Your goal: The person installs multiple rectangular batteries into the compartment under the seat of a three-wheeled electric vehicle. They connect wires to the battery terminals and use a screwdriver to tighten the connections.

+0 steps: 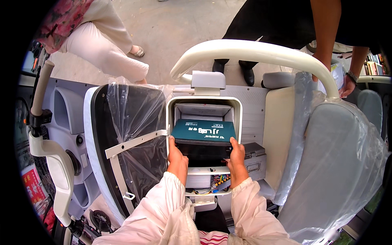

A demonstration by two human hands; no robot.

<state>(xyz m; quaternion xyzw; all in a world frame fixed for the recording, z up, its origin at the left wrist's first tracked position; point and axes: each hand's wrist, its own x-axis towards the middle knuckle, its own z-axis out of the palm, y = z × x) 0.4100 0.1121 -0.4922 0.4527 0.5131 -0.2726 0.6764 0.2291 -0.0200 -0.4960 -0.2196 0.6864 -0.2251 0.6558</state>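
A battery (203, 130) with a dark green top and black sides sits tilted in the mouth of a cream-rimmed seat compartment (238, 118). My left hand (177, 158) grips its left end, and my right hand (237, 158) grips the right end, thumbs on its upper edges. Most of my fingers are hidden beneath or behind it. Behind the battery shows a grey inner lining (204, 109). Coloured wires (221, 181) and a pale ribbed part (198, 181) lie in the near end of the compartment, below a cream crossbar (207, 170).
Left, a plastic-wrapped seat (136, 106) is folded open on a metal bracket (118, 150), near the handlebar (57, 163). A curved cream armrest (245, 47) arches behind. Right are a grey case (254, 158) and wrapped grey seat (339, 151). Two people (98, 45) (281, 24) stand beyond.
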